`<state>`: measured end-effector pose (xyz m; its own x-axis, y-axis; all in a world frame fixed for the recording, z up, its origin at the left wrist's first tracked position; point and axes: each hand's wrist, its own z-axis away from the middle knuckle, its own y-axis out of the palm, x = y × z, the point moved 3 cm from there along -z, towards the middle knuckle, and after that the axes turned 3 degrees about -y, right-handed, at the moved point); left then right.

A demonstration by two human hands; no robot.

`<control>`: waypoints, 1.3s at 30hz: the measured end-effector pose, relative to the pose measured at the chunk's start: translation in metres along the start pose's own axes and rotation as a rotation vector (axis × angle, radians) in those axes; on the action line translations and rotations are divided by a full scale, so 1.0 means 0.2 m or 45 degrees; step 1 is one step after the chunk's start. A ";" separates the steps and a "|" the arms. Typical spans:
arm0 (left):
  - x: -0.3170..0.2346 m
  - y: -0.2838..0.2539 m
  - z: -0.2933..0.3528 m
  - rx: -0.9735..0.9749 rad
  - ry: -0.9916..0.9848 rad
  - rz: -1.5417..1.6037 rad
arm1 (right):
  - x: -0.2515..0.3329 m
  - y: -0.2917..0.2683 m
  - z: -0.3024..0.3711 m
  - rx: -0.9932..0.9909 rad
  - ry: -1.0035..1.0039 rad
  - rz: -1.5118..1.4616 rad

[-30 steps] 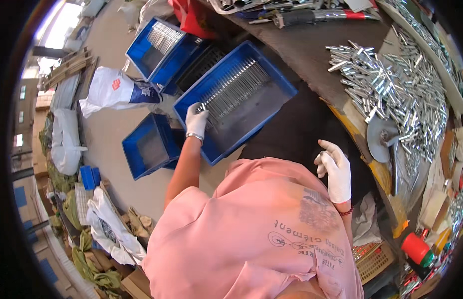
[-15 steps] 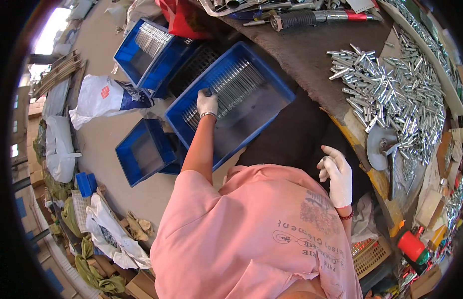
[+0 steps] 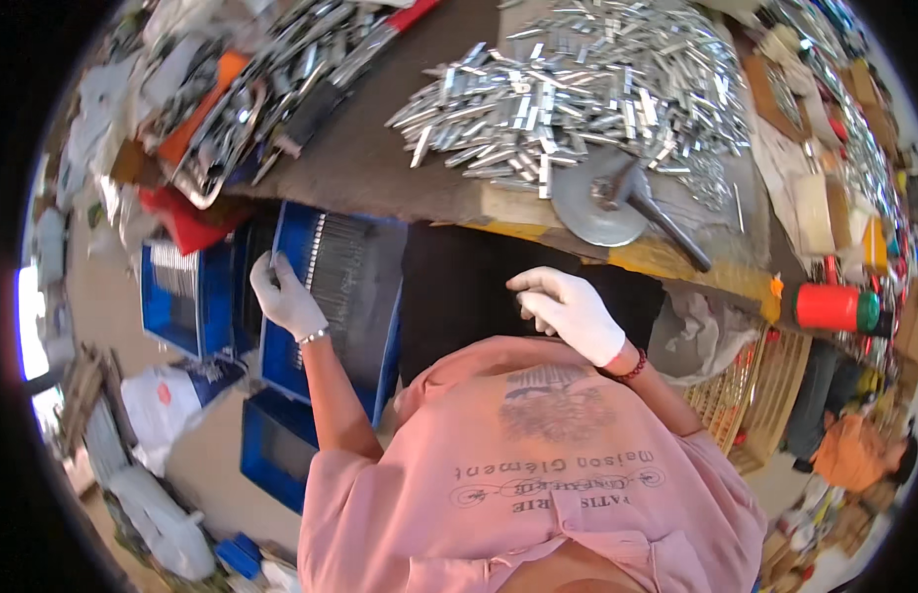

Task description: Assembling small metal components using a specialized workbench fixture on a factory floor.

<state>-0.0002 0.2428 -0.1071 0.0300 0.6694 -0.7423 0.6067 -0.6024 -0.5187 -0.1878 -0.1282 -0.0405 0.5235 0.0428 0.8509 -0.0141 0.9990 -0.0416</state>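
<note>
Metal rods (image 3: 337, 277), slim, silvery, closely rowed

A dark, worn workbench (image 3: 380, 168) spans the far side, its near edge partly painted yellow. Across its middle spreads a loose heap of short silvery metal pieces (image 3: 568, 99); by the heap's near edge sits a grey metal disc (image 3: 587, 203) with a bar. Toward the left end lies a jumble of metal parts (image 3: 311, 64). Lower, on the left, a large blue bin (image 3: 387, 356) — its footing hidden — carries a row of thin metal rods (image 3: 335, 267), and the greyish floor (image 3: 207, 460) bears a white sack (image 3: 161, 403).
</note>
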 end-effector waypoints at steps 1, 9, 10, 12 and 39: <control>-0.25 0.01 0.01 0.047 0.079 0.150 | -0.01 -0.02 0.01 -0.038 -0.005 -0.024; -1.42 0.38 0.52 1.097 0.624 0.167 | 0.03 -0.14 0.15 -0.096 -0.282 0.066; -1.44 0.43 0.57 1.081 0.648 0.143 | 0.03 -0.18 0.18 -0.148 -0.291 0.089; -1.46 0.49 0.63 1.082 0.638 0.012 | 0.04 -0.24 0.26 -0.195 -0.257 0.078; -1.47 0.45 0.72 1.416 0.815 0.478 | 0.24 -1.04 0.31 -1.052 -0.731 0.842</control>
<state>-0.0677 -0.0715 0.0040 0.6019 0.2863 -0.7455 -0.4764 -0.6204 -0.6229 -0.2119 -0.3339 0.0412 0.1626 0.7522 0.6386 0.5229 0.4831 -0.7023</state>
